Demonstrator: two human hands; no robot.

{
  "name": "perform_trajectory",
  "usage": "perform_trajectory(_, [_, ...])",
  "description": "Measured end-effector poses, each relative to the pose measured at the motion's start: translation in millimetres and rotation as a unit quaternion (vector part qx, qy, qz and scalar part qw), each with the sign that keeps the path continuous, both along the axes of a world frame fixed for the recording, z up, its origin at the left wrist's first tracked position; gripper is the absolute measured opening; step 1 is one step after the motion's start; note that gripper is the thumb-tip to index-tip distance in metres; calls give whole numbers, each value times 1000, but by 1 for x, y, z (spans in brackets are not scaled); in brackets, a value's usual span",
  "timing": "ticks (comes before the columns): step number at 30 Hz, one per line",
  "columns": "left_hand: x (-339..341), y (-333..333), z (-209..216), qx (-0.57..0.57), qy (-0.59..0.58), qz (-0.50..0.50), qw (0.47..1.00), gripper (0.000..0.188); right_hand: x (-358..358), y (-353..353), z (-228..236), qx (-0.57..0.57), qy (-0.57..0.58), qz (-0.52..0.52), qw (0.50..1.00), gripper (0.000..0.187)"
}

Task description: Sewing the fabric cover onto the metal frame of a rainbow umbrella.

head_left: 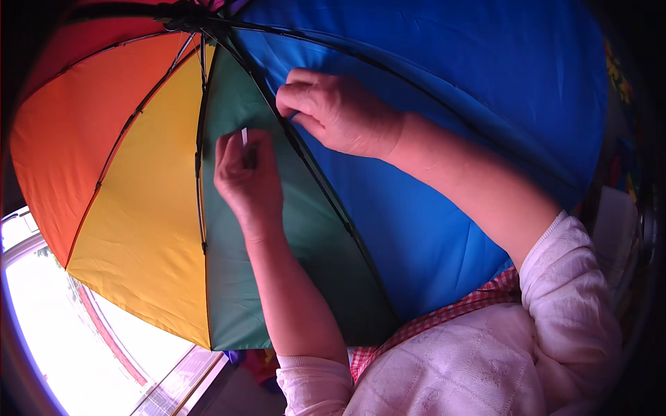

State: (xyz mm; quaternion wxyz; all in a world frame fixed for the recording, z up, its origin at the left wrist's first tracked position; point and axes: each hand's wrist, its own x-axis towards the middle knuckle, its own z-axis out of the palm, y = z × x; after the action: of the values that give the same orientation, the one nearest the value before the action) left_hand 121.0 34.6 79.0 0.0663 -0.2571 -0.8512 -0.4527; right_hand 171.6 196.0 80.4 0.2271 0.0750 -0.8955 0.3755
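An open rainbow umbrella fills the view, its inner side with black ribs turned toward me. In front of the green panel, my left hand is closed, and a small white strip sticks up from its fingers. The kind of strip is too small to tell. My right hand is bent into a pinch beside the rib between the green and blue panels. Whatever its fingertips hold, if anything, is hidden.
The dark hub where the ribs meet is at the top. A bright window shows at the lower left. Red checked cloth lies along my white knitted top. Dim, colourful items and a pale upright object stand at the right edge.
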Motion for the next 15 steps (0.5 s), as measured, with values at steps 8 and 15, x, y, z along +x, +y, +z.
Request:
perform_trajectory(8, [8, -5, 5, 109, -162, 40, 980, 9, 7, 6, 1, -60, -7, 7, 998, 11])
perform_trajectory(15, [10, 0, 6, 114, -178, 27, 977, 10, 9, 7, 1, -58, -20, 0, 998, 10])
